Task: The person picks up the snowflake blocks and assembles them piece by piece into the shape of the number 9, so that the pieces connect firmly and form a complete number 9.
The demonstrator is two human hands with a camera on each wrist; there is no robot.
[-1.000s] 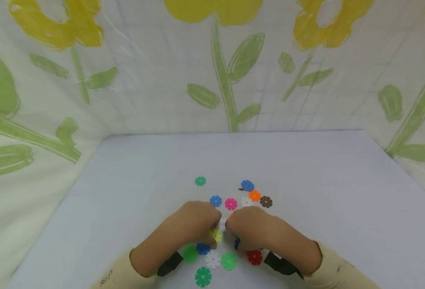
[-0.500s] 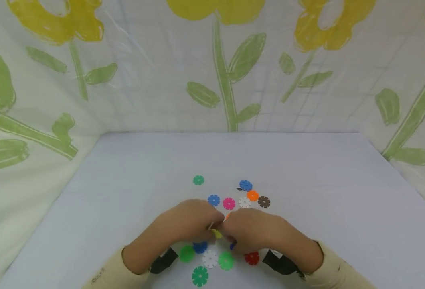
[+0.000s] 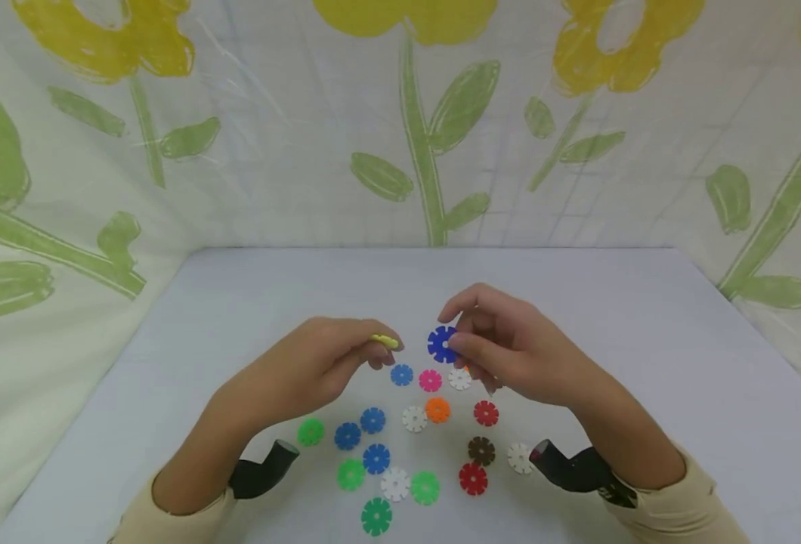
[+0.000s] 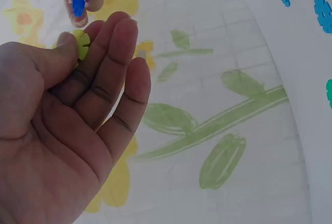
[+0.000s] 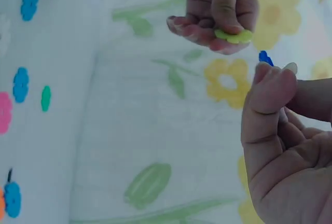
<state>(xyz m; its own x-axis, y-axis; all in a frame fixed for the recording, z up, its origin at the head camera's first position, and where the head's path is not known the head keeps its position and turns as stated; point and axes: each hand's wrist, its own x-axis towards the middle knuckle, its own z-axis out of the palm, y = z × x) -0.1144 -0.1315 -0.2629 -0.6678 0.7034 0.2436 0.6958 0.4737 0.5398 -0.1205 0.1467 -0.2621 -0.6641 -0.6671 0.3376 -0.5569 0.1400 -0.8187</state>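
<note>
My left hand [image 3: 346,355] is raised above the table and pinches a yellow notched disc [image 3: 385,341] between thumb and fingers; the same yellow disc [image 4: 80,44] shows at my fingertips in the left wrist view. My right hand [image 3: 492,344] is lifted too and pinches a blue notched disc [image 3: 440,344] that faces the camera. The two discs are a short gap apart, level with each other. In the right wrist view the blue disc [image 5: 265,58] peeks above my thumb, and the yellow disc [image 5: 234,36] sits in the opposite hand.
Several flat notched discs lie scattered on the white table [image 3: 645,363]: pink [image 3: 431,380], orange [image 3: 437,409], red [image 3: 473,478], brown [image 3: 481,450], green [image 3: 376,517], white [image 3: 396,484] and blue [image 3: 347,435]. A flower-printed cloth [image 3: 400,128] hangs behind and at both sides.
Both hands have lifted off the pile and drawn slightly apart, the left carrying the yellow disc, the right the blue one. Discs they covered now show on the table.
</note>
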